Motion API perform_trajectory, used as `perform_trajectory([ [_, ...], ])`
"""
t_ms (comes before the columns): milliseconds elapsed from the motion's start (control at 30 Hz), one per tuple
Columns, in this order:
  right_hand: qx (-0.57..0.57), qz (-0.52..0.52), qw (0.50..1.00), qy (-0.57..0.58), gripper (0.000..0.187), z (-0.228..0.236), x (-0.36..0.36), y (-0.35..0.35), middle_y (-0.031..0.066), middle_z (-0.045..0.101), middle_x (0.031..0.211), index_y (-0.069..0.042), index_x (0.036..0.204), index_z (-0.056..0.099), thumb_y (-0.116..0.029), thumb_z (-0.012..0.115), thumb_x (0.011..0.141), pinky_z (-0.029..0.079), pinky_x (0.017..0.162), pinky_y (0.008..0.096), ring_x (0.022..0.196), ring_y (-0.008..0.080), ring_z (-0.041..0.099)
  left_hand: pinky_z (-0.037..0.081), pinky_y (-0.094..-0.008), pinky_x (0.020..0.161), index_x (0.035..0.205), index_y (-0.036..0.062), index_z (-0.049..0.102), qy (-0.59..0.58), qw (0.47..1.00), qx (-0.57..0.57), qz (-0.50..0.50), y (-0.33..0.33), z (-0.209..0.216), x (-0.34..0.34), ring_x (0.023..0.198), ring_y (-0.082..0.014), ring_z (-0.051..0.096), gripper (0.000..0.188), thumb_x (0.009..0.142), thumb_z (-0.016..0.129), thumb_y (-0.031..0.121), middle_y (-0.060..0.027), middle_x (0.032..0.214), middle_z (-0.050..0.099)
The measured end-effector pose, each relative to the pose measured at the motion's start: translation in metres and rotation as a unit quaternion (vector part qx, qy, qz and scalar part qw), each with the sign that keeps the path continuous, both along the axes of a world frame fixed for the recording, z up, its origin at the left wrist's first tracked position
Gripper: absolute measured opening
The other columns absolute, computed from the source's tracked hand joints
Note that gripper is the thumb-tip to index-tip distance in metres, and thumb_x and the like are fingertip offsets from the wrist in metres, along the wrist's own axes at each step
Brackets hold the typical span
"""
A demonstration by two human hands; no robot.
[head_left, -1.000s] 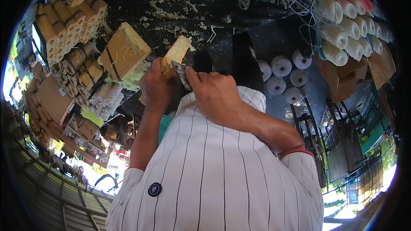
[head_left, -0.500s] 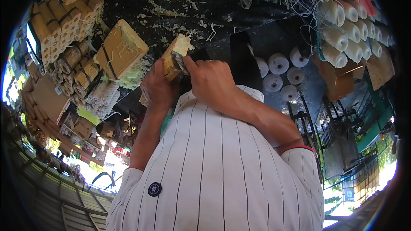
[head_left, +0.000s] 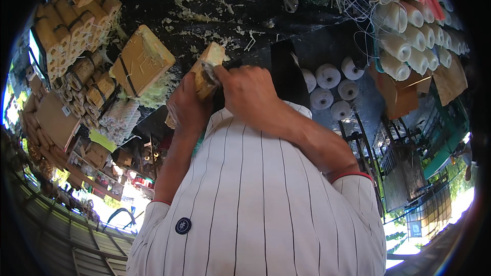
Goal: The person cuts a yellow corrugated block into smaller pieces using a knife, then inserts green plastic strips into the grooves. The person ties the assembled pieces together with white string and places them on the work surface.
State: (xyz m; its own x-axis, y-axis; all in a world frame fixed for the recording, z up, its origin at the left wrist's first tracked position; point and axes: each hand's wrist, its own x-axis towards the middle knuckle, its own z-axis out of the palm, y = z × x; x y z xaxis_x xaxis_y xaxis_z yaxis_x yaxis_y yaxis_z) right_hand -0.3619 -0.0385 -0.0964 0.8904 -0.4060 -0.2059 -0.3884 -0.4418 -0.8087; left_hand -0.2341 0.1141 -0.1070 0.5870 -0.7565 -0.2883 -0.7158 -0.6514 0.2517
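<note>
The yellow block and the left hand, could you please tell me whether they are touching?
Touching: the head view shows the left hand closed around the yellow block, with no gap between them.

The left forearm [head_left: 174,166] rose steeply, tilting slightly rightward, and the left hand [head_left: 187,106] was curled in a firm grip. The right forearm [head_left: 312,135] slanted inward across the front of the torso [head_left: 245,199], with its wrist nearly straight. The right hand [head_left: 249,89] showed its back, its fingers [head_left: 224,76] bent and pointing left, near the left hand.
</note>
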Motion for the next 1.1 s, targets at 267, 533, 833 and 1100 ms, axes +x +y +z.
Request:
perform_trajectory([
  [267, 0.019, -0.008, 1.0, 0.003, 0.015, -0.013, 0.009, -0.003, 0.0143, 0.071, 0.069, -0.001, 0.09, 0.068, -0.011, 0.07, 0.078, 0.056, 0.055, 0.0422, 0.063, 0.0316, 0.072, 0.057, -0.0491, 0.07, 0.12, 0.0047, 0.06, 0.011, 1.0, 0.014, -0.005, 0.005, 0.007, -0.005, 0.081, -0.0415, 0.073, 0.058, 0.069, 0.086, 0.01, -0.0191, 0.098, 0.073],
  [533, -0.008, 0.002, 0.999, 0.041, 0.024, -0.015, 0.013, 0.01, 0.0131, 0.071, 0.074, -0.002, 0.101, 0.067, -0.008, 0.068, 0.078, 0.057, 0.058, 0.0436, 0.068, 0.0315, 0.072, 0.057, -0.0518, 0.069, 0.119, 0.0048, 0.062, 0.005, 1.0, 0.013, 0.001, -0.007, 0.008, 0.001, 0.079, -0.0432, 0.072, 0.053, 0.071, 0.084, 0.009, -0.0188, 0.094, 0.073],
  [833, 0.019, 0.023, 0.993, 0.116, 0.022, -0.048, 0.018, -0.005, 0.0149, 0.071, 0.073, -0.003, 0.098, 0.067, -0.007, 0.07, 0.077, 0.058, 0.058, 0.0435, 0.07, 0.0334, 0.073, 0.055, -0.0501, 0.067, 0.118, 0.0055, 0.061, -0.008, 1.0, -0.005, -0.017, -0.004, 0.007, 0.002, 0.078, -0.0426, 0.071, 0.054, 0.07, 0.085, 0.009, -0.0179, 0.093, 0.072],
  [1100, -0.003, 0.018, 0.997, 0.078, 0.011, -0.051, 0.015, -0.004, 0.0159, 0.073, 0.073, -0.002, 0.087, 0.069, -0.011, 0.066, 0.083, 0.058, 0.059, 0.0447, 0.067, 0.0334, 0.074, 0.055, -0.0493, 0.069, 0.119, 0.0048, 0.061, 0.0, 1.0, -0.006, -0.008, -0.001, 0.006, -0.001, 0.081, -0.0419, 0.071, 0.057, 0.068, 0.085, 0.009, -0.0179, 0.097, 0.072],
])
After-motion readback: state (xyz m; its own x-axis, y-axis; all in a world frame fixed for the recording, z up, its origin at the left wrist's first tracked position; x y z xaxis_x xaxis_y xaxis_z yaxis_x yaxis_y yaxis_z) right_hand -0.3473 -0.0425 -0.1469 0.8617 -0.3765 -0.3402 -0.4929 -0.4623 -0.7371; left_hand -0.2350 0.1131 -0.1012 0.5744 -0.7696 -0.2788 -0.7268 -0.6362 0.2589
